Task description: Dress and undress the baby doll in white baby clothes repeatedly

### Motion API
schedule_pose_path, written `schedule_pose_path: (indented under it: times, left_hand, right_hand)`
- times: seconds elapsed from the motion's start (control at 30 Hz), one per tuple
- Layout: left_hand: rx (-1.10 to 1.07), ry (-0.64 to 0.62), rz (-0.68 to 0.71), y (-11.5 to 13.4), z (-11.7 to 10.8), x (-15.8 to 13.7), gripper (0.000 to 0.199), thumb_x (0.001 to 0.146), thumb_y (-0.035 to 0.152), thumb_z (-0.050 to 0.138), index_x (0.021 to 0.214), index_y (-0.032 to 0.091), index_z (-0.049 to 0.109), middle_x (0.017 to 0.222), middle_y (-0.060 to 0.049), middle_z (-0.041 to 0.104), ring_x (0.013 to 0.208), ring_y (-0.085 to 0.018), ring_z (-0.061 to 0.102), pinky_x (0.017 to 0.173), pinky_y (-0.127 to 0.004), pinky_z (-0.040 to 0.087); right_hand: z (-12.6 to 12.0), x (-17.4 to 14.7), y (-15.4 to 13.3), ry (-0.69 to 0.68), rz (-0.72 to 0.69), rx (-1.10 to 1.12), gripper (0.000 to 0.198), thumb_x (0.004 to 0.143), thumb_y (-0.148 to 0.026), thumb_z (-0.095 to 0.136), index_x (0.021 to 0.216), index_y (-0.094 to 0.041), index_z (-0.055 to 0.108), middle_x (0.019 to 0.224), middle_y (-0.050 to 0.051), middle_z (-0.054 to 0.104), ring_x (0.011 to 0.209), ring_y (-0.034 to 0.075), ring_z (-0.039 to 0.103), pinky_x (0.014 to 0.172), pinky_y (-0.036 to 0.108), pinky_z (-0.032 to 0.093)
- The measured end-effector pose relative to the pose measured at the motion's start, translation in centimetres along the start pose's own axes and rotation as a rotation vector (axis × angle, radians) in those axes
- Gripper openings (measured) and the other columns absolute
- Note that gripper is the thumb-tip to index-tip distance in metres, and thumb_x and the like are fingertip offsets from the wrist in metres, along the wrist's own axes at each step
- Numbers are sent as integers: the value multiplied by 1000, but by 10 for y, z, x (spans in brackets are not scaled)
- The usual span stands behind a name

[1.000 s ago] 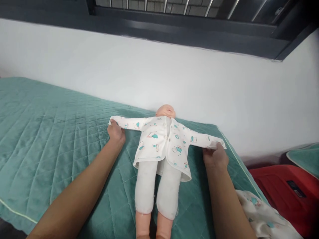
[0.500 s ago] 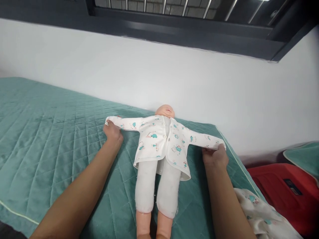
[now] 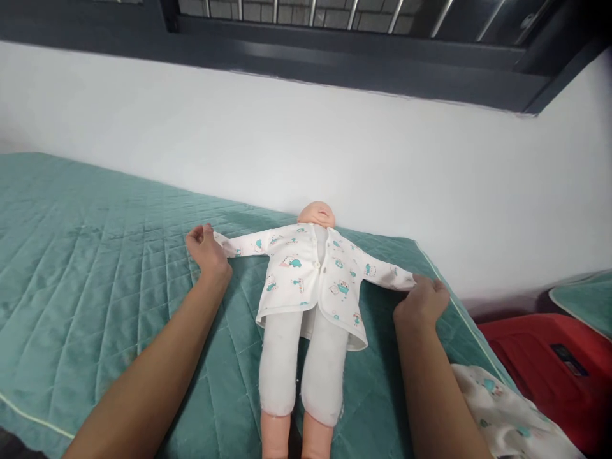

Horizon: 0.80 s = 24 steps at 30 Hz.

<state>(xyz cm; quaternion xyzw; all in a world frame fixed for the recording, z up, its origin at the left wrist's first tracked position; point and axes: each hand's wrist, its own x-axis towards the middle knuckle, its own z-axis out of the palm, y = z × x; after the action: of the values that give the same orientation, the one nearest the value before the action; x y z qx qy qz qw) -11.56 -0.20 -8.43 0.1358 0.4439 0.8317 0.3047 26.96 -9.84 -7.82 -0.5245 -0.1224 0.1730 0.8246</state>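
A baby doll lies on its back, head towards the wall. It wears a white patterned jacket, open down the front, with both sleeves spread sideways. Padded white legs extend towards me. At the end of the sleeve on the left is my left hand, its loosely curled fingers raised and apart, with no cloth visible between them. My right hand is at the end of the other sleeve. Its fingers are bent together and cover the cuff; whether they pinch it is hidden.
Green quilted cover lies under the doll. A white wall rises behind its head, below a dark window frame. Patterned cloth lies beside my right forearm. On the right stands a red plastic object.
Both my hands have moved outwards, away from the doll. The left fingers have come off the cuff, and that sleeve sits slightly lower. My right hand now hides the other cuff.
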Motion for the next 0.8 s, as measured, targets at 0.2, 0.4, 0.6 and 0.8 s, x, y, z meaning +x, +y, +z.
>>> schedule_pose_path:
  times: [0.2, 0.4, 0.6, 0.8]
  left_hand:
    - [207, -170, 319, 18, 3, -33, 17, 88, 17, 61, 105, 22, 58, 122, -3, 57, 125, -16, 48, 117, -29, 26]
    - [214, -598, 182, 24, 8, -70, 12, 85, 15, 62, 94, 20, 69, 113, -6, 66, 121, -22, 54, 117, -36, 28]
    - [292, -1032, 116, 15, 12, -79, 22, 85, 21, 65, 105, 24, 73, 123, -5, 67, 123, -24, 54, 118, -40, 28]
    - [348, -1184, 37, 17, 10, -80, 28, 90, 32, 60, 116, 28, 70, 134, -3, 62, 130, -24, 52, 119, -44, 27]
  right_hand:
    - [12, -50, -15, -140, -352, -223, 52, 77, -17, 66, 127, -21, 52, 145, 6, 48, 138, 14, 42, 118, 34, 30]
    - [28, -109, -18, -541, -170, -301, 46, 84, -33, 64, 128, -24, 59, 142, 5, 54, 133, 18, 48, 116, 37, 34]
    - [45, -114, -29, -613, -249, -520, 36, 85, -42, 58, 115, -24, 66, 120, 5, 66, 109, 20, 61, 99, 38, 45]
    - [110, -94, -38, -789, -391, -1060, 38, 86, -55, 51, 86, -19, 62, 86, 8, 69, 77, 22, 60, 74, 35, 45]
